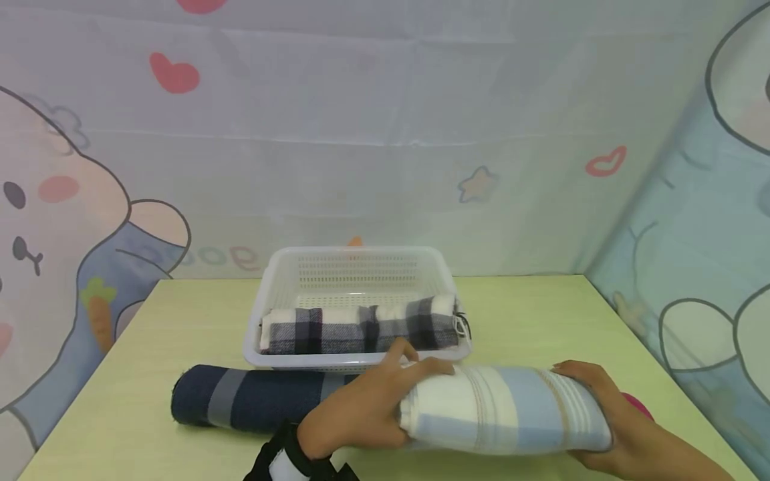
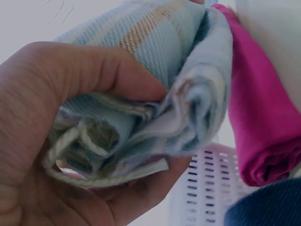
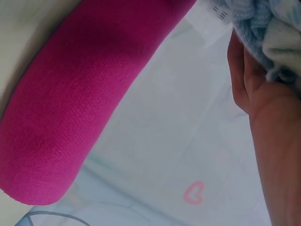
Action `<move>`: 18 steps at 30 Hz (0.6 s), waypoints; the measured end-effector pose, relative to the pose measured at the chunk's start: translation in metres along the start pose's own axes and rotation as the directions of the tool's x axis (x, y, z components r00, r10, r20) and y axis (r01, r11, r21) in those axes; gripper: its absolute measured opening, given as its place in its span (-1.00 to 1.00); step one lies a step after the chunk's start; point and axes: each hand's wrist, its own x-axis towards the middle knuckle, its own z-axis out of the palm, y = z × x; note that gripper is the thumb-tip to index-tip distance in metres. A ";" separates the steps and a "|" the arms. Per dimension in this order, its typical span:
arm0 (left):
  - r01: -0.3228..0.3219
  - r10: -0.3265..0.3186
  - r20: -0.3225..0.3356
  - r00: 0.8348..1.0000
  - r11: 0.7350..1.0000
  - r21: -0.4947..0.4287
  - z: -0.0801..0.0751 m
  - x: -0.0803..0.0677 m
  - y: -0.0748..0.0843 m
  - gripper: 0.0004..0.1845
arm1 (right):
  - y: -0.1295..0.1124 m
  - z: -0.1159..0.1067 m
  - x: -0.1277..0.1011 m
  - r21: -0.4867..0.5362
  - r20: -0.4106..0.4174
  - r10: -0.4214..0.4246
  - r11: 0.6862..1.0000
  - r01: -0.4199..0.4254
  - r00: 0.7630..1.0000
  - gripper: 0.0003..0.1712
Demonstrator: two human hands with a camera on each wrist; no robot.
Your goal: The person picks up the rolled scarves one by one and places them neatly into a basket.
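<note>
Both hands hold a rolled light-blue and white plaid cloth by its two ends, in front of the basket. The left hand grips the left end; in the left wrist view its thumb lies over the roll and fingers curl beneath, with a cream cord hanging at that end. My right hand clasps the right end, its palm against the roll. A white basket stands behind, and a grey, black and white checked roll lies inside it along the near wall.
On the table left of the hands lies a navy roll with grey stripes, close before the basket. A magenta roll lies on the table, mostly hidden behind the plaid roll in the head view. A printed curtain hangs behind the table.
</note>
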 end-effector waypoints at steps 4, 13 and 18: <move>0.019 -0.019 -0.012 1.000 1.000 -0.006 -0.006 -0.002 -0.002 0.00 | 0.004 0.003 0.007 -0.043 -0.059 -0.096 0.995 0.094 0.994 -0.03; 0.022 -0.022 -0.025 0.999 1.000 -0.016 -0.017 -0.005 -0.005 0.01 | -0.013 -0.002 0.011 -0.144 0.017 0.111 0.984 -0.107 0.994 0.12; 0.018 -0.021 -0.048 0.999 0.999 -0.049 -0.024 -0.008 -0.005 -0.02 | -0.015 0.000 0.015 -0.112 -0.014 0.125 0.986 -0.126 0.992 0.11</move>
